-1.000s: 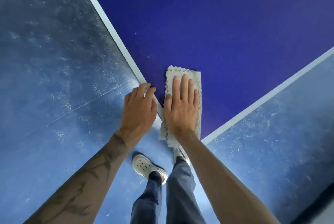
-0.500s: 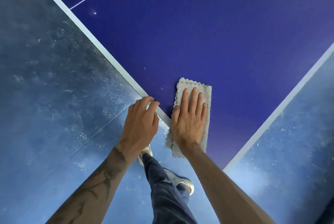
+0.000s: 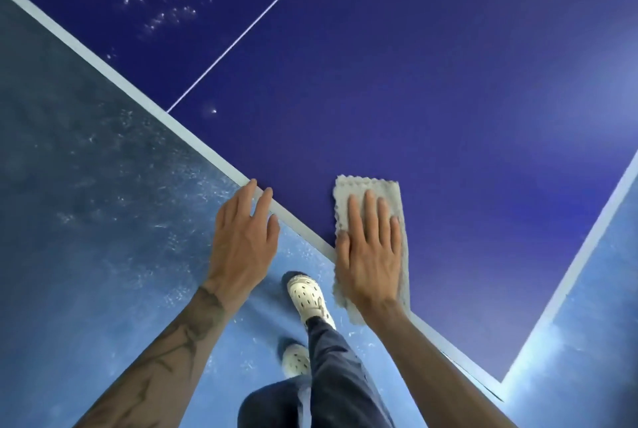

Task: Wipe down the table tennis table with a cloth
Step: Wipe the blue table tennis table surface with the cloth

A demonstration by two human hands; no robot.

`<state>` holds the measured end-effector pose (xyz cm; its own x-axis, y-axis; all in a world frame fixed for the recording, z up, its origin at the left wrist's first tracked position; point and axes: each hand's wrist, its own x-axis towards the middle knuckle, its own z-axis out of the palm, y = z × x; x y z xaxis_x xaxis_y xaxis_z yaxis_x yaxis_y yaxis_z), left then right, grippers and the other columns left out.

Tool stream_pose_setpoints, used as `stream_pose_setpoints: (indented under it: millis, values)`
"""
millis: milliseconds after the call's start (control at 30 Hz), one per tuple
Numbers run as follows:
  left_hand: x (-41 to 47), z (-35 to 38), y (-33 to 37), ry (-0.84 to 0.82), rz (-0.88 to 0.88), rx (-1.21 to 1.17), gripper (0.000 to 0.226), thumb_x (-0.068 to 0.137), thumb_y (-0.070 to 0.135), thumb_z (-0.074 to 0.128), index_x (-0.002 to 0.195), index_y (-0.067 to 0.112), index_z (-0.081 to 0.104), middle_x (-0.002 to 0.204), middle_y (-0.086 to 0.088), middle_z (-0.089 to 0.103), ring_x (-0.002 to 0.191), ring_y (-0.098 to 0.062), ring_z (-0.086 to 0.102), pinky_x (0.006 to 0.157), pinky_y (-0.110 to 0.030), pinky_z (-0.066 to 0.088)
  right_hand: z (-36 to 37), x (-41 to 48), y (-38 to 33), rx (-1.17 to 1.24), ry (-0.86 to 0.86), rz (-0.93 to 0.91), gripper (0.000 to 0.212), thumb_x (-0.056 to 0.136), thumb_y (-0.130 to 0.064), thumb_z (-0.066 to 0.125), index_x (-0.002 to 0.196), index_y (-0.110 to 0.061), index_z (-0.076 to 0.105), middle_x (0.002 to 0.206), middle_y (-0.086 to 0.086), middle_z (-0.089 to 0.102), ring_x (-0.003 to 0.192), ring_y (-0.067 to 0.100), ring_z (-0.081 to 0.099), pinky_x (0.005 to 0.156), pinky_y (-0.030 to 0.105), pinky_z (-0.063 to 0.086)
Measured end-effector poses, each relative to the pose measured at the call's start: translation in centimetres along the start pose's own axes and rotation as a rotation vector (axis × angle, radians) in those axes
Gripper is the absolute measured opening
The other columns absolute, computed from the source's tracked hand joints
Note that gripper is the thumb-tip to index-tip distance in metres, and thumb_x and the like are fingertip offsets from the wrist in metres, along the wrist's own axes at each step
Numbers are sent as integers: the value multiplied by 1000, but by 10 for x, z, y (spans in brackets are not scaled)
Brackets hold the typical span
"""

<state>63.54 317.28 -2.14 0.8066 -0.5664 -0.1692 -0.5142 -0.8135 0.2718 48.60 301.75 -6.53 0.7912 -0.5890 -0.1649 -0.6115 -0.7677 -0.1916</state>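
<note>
Right hand (image 3: 371, 255) flat, fingers straight, presses folded cloth (image 3: 366, 191) onto bench (image 3: 448, 100) just inside white edge stripe (image 3: 138, 96); flat palm likely spreads wiping pressure. Left hand (image 3: 241, 241) open, fingertips resting on same stripe, probably bracing lean. Dust specks (image 3: 165, 13) further in from stripe, unwiped.

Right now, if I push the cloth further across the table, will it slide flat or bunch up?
Likely floppy: the cloth looks soft and thin, and its near end laps over the table edge. It should slide flat under the right hand, which presses it with straight fingers; the free far end might curl. Probably light, being thin.
</note>
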Motion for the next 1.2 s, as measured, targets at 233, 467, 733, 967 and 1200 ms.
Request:
stream_pose_setpoints:
  millis: [233, 467, 733, 967, 1200]
  values:
    - [26, -2, -34, 28, 95, 40, 41, 106, 20, 50, 145, 11, 60, 151, -14, 51, 132, -35, 53, 110, -54, 43, 10, 55, -67, 35, 84, 152, 66, 111, -38, 30, 171, -21, 7, 179, 8, -1, 165, 28, -3, 134, 50, 3]
    - [75, -21, -76, 15, 132, 129, 53, 105, 31, 58, 154, 12, 51, 157, -18, 46, 140, -39, 47, 113, -57, 40, 14, 90, -109, 59, 123, 161, 64, 109, -37, 29, 170, -24, 15, 179, 5, 9, 165, 26, 6, 133, 48, 9]
    - [93, -52, -118, -131, 362, 44, 52, 104, 28, 56, 155, 17, 51, 163, -10, 45, 145, -29, 48, 121, -51, 36, 15, 93, -160, 19, 94, 397, 65, 110, -38, 23, 171, -20, 11, 179, 6, 1, 165, 26, -1, 132, 52, 10]
    - [132, -82, -178, -146, 503, -102, 48, 94, 9, 72, 141, 4, 63, 149, -17, 59, 131, -34, 61, 111, -51, 49, 19, 149, -250, 31, 85, 390, 65, 110, -39, 24, 171, -20, 9, 179, 7, 0, 165, 29, 0, 133, 48, 6]
    - [199, -121, -242, -182, 519, -87, 44, 96, 5, 69, 139, 2, 63, 147, -17, 58, 129, -34, 58, 113, -50, 47, 27, 195, -320, 73, 118, 471, 66, 110, -38, 25, 171, -22, 5, 179, 6, -3, 165, 27, -4, 134, 48, 3]
